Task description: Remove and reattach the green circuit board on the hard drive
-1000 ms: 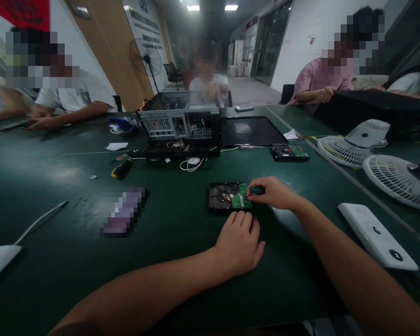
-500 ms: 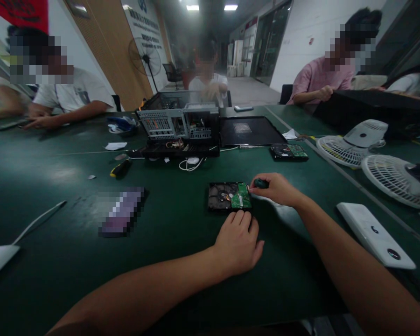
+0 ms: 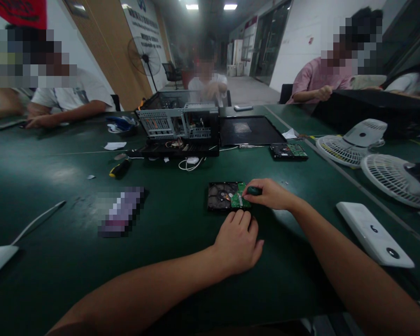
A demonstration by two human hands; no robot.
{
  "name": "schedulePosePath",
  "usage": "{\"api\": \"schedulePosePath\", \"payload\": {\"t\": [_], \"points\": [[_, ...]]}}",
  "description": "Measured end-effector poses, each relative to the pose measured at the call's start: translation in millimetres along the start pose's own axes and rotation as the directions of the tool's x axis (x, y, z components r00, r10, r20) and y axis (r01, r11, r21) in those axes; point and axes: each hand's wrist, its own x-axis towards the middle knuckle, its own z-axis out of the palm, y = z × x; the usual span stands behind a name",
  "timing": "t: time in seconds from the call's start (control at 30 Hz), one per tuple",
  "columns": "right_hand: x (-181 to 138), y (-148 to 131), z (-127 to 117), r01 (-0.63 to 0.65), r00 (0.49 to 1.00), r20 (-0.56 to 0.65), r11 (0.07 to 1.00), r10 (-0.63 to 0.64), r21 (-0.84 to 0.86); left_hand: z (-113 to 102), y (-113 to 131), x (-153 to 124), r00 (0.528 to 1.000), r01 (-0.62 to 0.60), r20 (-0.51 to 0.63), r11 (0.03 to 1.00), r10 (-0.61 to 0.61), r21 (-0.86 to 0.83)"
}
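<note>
A hard drive lies on the green table with its green circuit board facing up. My left hand rests at its near edge, fingertips against the drive, fingers bent and thumb held apart. Over the right part of the board, my right hand is closed round a small screwdriver, whose dark green handle end shows. The fingers hide the screwdriver's tip.
An open computer case stands ahead, beside a black side panel. A second hard drive, a yellow-black screwdriver, a pixelated phone-shaped object, a white power bank and white fans lie around. Several people sit opposite.
My right hand with the screwdriver has shifted slightly left and nearer, from the drive's right edge to over the circuit board. My left hand and the drive have stayed put.
</note>
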Motion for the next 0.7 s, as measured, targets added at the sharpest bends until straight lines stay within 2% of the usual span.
{"api": "schedulePosePath", "payload": {"t": [0.7], "points": [[-0.3,1.3,0.6,-0.009,0.999,-0.038,0.999,0.007,-0.042,0.1,-0.2,-0.9,1.000,0.002,-0.006,1.000,-0.002,-0.003]]}}
